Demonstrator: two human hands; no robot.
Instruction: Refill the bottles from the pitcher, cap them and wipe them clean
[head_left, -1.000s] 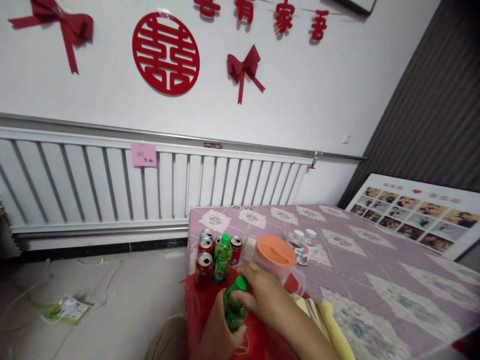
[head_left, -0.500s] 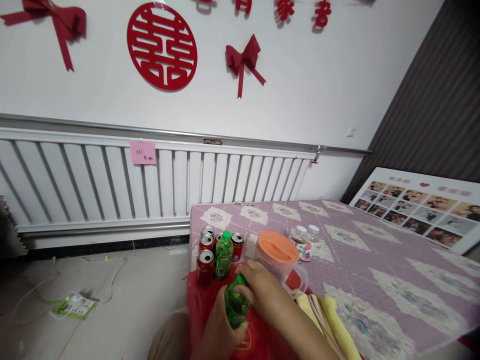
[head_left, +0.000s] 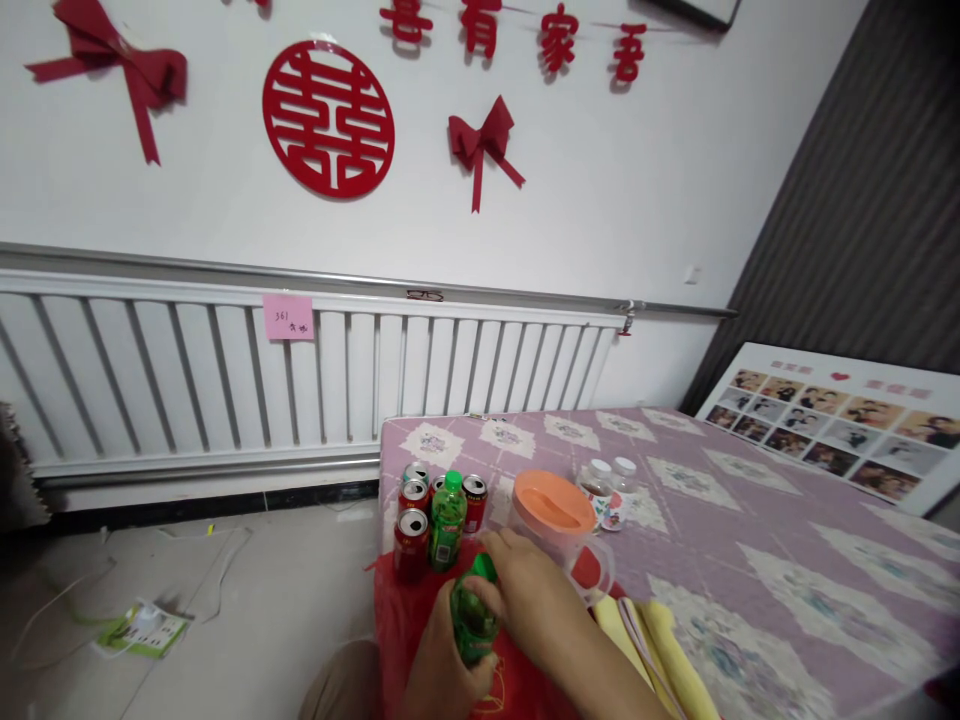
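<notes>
A green plastic drink bottle is tilted over a red bag. My left hand wraps around its body. At the top, my right hand is closed on the green bottle cap, its fingers partly hiding it. Whether the cap is still joined to the neck, I cannot tell. Just beyond, a second green bottle stands upright with its cap on. Around it are several opened drink cans, among them a red can and a dark red can.
Right of the cans stands a clear pitcher with an orange lid, close to my right hand. Two white-capped bottles are behind it. A folded yellow cloth lies near my right forearm. A power strip is on the floor.
The view has tilted up slightly. My right hand has turned a little at the cap, and my left hand keeps its hold on the bottle.
</notes>
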